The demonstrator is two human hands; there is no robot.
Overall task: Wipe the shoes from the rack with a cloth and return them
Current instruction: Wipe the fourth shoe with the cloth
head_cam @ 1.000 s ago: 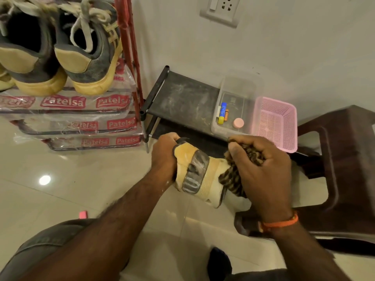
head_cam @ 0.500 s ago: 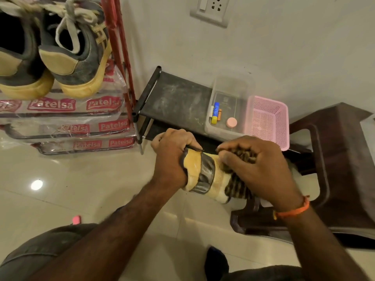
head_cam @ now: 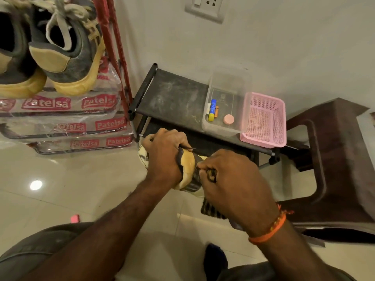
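Observation:
A tan and grey shoe (head_cam: 187, 171) is held in mid-air above the floor, in front of a low black rack. My left hand (head_cam: 165, 154) is wrapped around it from the left. My right hand (head_cam: 229, 179) presses a brown patterned cloth (head_cam: 211, 207) against the shoe's right side; most of the shoe is hidden between the hands. Two grey sneakers with yellow soles (head_cam: 71, 57) stand on the top shelf of the red rack (head_cam: 113, 47) at the upper left.
The low black rack (head_cam: 174, 98) against the wall carries a clear plastic box (head_cam: 227, 102) with small items and a pink mesh basket (head_cam: 263, 120). A dark brown plastic stool (head_cam: 336, 169) stands at the right. The red rack's shelves are wrapped in printed plastic. Glossy tile floor lies below.
My right hand with the cloth has slid leftward and down along the shoe, covering more of it. My left hand has shifted its grip further over the shoe. The view has tilted slightly.

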